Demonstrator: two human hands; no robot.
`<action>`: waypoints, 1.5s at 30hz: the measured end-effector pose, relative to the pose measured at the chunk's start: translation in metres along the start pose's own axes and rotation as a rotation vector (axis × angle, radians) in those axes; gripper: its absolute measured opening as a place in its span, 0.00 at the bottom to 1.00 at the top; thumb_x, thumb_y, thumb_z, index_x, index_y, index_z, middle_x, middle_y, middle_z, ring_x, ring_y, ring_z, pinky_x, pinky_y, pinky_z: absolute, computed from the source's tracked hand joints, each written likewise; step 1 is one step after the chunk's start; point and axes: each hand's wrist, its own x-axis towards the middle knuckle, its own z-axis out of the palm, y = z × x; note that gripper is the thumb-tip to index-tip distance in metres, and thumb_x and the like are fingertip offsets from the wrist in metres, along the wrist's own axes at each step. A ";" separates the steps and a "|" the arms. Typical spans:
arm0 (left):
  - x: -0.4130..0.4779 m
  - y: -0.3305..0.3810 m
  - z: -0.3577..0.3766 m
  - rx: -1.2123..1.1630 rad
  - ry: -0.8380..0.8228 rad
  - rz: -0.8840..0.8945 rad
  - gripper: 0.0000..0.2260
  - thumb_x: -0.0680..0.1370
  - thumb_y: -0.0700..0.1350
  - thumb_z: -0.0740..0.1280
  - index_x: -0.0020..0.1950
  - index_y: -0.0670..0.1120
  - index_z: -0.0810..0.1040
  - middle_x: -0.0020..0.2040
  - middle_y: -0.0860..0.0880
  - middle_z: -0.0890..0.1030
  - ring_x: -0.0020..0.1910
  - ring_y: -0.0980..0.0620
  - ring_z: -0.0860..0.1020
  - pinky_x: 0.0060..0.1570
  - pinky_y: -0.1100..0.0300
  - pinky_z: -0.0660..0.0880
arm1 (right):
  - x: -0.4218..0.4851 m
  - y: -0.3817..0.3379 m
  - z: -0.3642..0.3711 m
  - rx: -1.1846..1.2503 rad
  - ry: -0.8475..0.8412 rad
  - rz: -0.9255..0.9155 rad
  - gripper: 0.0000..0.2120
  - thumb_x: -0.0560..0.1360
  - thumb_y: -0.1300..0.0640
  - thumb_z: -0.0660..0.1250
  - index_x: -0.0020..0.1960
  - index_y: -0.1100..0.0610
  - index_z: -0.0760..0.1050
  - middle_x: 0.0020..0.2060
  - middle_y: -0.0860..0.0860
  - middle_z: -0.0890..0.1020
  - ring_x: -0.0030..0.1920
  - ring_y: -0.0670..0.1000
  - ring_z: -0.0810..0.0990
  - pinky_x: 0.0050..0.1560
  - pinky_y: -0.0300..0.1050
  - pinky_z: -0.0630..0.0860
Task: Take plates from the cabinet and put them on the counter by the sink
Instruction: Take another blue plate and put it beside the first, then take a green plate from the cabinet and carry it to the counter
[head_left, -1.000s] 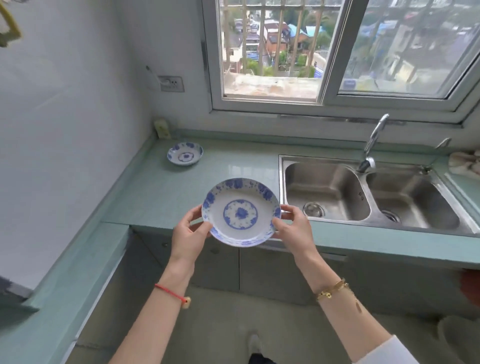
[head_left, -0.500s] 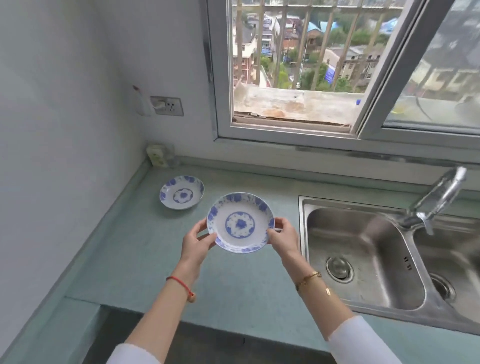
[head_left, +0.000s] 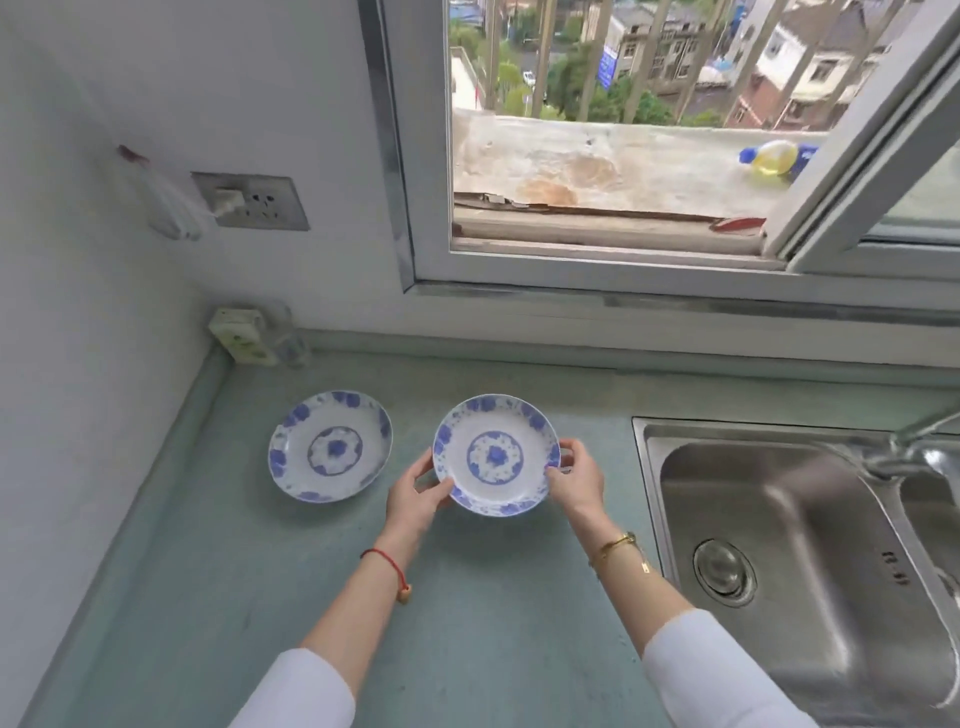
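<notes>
I hold a white plate with a blue flower pattern (head_left: 496, 455) low over the green counter (head_left: 260, 582), just left of the sink (head_left: 810, 561). My left hand (head_left: 415, 499) grips its left rim, thumb on top. My right hand (head_left: 576, 480) grips the right rim. Whether the plate touches the counter I cannot tell. A second plate of the same pattern (head_left: 330, 453) lies flat on the counter to the left, a short gap away from the held one.
The steel faucet (head_left: 919, 447) reaches over the sink at the right edge. A small socket box (head_left: 241, 335) and a clear jar stand in the back left corner. A wall outlet (head_left: 260, 201) is above them. The open window (head_left: 597, 140) is behind the counter.
I have come close to the counter and carried the plate forward and down, from in front of the counter edge to a spot beside the first plate. Both hands keep their grip.
</notes>
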 end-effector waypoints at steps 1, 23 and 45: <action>0.007 -0.003 0.000 -0.007 -0.004 -0.019 0.27 0.75 0.32 0.71 0.73 0.44 0.71 0.67 0.45 0.78 0.64 0.43 0.78 0.56 0.50 0.80 | 0.006 0.001 0.003 -0.018 0.000 0.007 0.14 0.74 0.63 0.67 0.59 0.58 0.74 0.48 0.56 0.81 0.46 0.55 0.81 0.49 0.53 0.82; 0.012 -0.002 -0.015 0.114 0.039 -0.057 0.34 0.77 0.40 0.72 0.79 0.42 0.59 0.77 0.45 0.66 0.66 0.46 0.75 0.56 0.53 0.79 | 0.001 -0.019 0.012 -0.110 0.023 0.022 0.24 0.78 0.59 0.63 0.72 0.60 0.64 0.64 0.57 0.71 0.62 0.56 0.74 0.64 0.54 0.73; -0.353 -0.016 0.018 -0.147 0.693 0.405 0.15 0.79 0.38 0.68 0.63 0.52 0.78 0.59 0.52 0.82 0.56 0.60 0.80 0.57 0.61 0.77 | -0.231 -0.031 -0.088 0.257 -0.904 -0.350 0.09 0.79 0.61 0.64 0.58 0.57 0.77 0.53 0.58 0.82 0.48 0.51 0.79 0.49 0.43 0.77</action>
